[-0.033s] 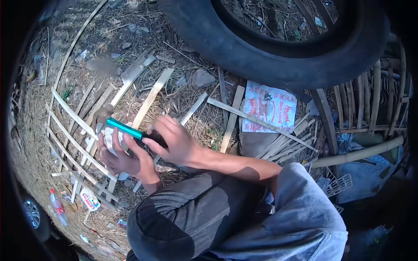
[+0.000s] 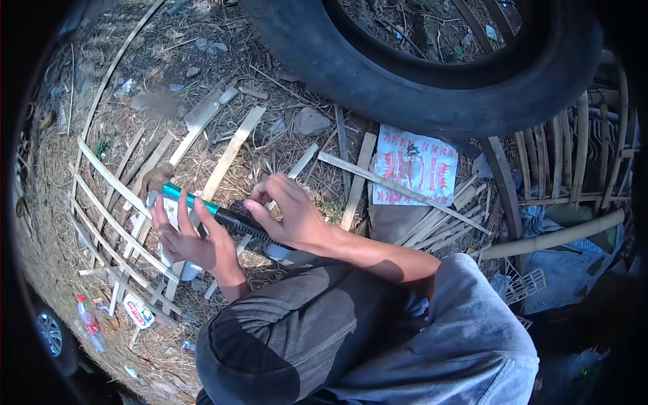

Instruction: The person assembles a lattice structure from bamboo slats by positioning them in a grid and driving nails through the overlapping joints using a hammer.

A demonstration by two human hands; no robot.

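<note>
A hammer (image 2: 233, 219) with a rusty head, teal shaft and black grip lies slantwise over the wooden slats. My left hand (image 2: 196, 246) is open, its fingers spread and partly in front of the teal shaft. Just above the black grip, my right hand (image 2: 290, 209) has curled fingers with thumb and fingertips close together; whether something small is between them I cannot make out. A lattice of thin pale slats (image 2: 121, 226) spreads on the ground at the left. Something whitish (image 2: 169, 210) shows partly behind my left fingers.
A big black tire (image 2: 432, 108) arches across the top right. Beneath it are a printed white-and-red sack (image 2: 415, 165) and a pile of split sticks (image 2: 449, 219). Bamboo framework (image 2: 574, 155) stands at far right. A plastic bottle (image 2: 91, 324) lies on the ground at lower left.
My right hand has shifted slightly right and up off the hammer, leaving the black grip in plain sight. My left hand has barely moved.
</note>
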